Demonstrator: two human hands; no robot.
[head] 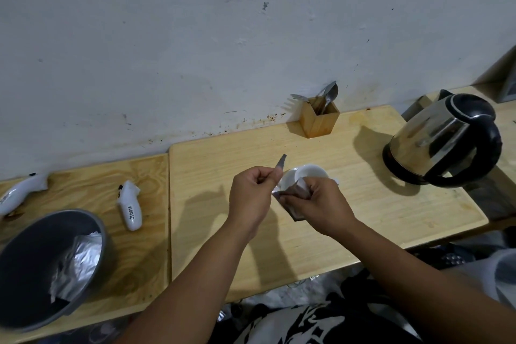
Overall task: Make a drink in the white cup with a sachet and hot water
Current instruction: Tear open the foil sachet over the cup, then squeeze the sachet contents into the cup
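Hands at cup (pixel 305 173): left (pixel 252 194) grip pinches torn strip (pixel 281 162); right (pixel 321 200) grip clamps sachet (pixel 293 195).

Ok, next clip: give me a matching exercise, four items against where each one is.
Items:
1. kettle
2. bin
3. spoon
4. torn strip

Places:
A. in the wooden holder
B. pinched in the left hand
C. far right of the table
D. near left corner

Pairs: 1-C, 2-D, 3-A, 4-B
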